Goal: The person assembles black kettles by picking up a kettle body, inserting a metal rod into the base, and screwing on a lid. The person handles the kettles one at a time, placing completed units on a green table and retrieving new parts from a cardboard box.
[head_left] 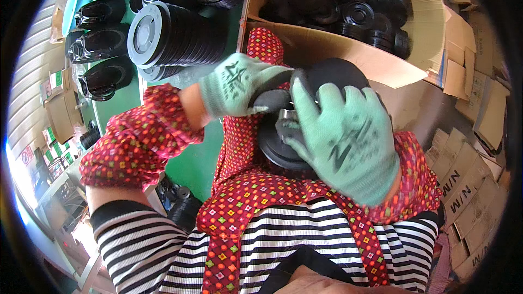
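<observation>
Both my hands wear pale green gloves with dark coated fingertips and meet over my lap. My right hand (348, 141) is closed over a round black part with a flat disc (280, 144) at its lower end. A short silvery metal piece (287, 113) shows between my hands at its middle. Another broad black disc (338, 73) stands out just beyond my right fingers. From the left, my left hand (245, 87) reaches in with thumb and fingers pinched at the same spot. What those fingertips grip is hidden.
An open cardboard box (343, 49) full of black round parts stands at the far right. On the green table (188, 163) at left lie stacked black discs (185, 35) and a row of glossy black parts (106, 43). Flattened cardboard (463, 185) lies at right.
</observation>
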Demonstrator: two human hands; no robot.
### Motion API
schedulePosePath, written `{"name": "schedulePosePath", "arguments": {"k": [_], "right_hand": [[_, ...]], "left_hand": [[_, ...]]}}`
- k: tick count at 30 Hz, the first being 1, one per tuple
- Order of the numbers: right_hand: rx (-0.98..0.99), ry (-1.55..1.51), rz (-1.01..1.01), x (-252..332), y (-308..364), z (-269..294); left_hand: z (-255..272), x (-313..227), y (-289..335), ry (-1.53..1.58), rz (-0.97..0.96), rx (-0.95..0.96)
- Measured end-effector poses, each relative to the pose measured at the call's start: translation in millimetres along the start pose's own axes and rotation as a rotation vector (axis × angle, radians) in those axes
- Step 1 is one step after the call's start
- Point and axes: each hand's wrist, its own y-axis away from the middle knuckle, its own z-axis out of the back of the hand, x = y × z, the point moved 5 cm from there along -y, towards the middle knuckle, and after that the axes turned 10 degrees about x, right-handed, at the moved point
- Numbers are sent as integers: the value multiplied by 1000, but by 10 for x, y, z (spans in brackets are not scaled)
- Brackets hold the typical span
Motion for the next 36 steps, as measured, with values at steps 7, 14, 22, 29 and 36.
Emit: {"name": "schedulePosePath", "arguments": {"k": [7, 14, 22, 29, 36], "right_hand": [[-92, -86, -11, -258, 86, 109], [-610, -324, 287, -427, 15, 131], [-475, -798, 530, -28, 218, -721], [-793, -856, 413, -272, 236, -830], [-832, -1611, 14, -253, 25, -535]], "left_hand": [[188, -226, -27, -64, -9, -244], [41, -514, 1262, 77, 438, -707], [-1430, 37, 2777, -135, 842, -872], [-2050, 718, 3154, -44, 1119, -849], [-1450, -479, 1998, 78, 195, -981]]}}
